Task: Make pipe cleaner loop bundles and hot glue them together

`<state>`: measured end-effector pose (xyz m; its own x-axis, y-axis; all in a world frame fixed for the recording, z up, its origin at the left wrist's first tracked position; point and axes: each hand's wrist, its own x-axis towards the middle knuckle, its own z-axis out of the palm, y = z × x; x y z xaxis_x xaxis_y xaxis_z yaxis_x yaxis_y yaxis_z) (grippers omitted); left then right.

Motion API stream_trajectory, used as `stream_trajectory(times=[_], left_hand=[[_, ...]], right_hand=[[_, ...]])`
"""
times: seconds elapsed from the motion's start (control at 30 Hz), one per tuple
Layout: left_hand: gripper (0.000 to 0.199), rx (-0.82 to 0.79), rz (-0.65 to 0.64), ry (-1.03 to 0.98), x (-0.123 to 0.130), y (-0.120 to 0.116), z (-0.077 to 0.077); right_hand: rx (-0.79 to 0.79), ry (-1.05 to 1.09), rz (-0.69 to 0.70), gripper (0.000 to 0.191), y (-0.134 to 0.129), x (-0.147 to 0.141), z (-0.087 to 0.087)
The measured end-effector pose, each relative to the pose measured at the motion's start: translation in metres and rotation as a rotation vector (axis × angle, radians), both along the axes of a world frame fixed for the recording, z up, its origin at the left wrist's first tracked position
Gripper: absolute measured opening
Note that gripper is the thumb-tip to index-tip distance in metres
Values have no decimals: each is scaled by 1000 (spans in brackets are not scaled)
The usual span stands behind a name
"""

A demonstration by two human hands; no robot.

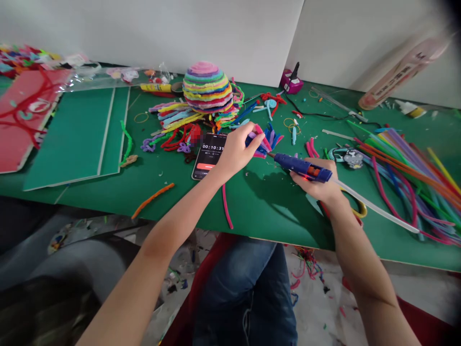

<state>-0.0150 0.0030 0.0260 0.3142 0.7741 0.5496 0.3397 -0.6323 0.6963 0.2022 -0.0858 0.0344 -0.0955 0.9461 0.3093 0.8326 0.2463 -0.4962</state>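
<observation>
My left hand (240, 148) pinches a bundle of pink, blue and purple pipe cleaners (264, 142) just above the green table. My right hand (319, 182) is wrapped round a dark blue glue gun (302, 167), which has a small red light on. The gun's tip points left and is close to the bundle's lower end; whether they touch I cannot tell. A long clear glue stick (378, 207) sticks out of the gun's back. A phone (206, 156) showing a running timer lies beside my left wrist and is partly covered by it.
A striped pipe-cleaner ball (208, 91) stands at the back on the green table (201, 206). Green boards (75, 134) lie left, many loose pipe cleaners (414, 168) right. A pink bottle (403, 72) leans at the back right. Scissors (361, 207) lie partly under my right hand.
</observation>
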Motion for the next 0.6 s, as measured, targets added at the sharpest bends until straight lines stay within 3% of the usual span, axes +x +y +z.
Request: stream_trajectory(times=[0.6], left_hand=[[18,-2,3,37,-1,1,0]], right_hand=[[9,17,-36,28,0,0,-1]])
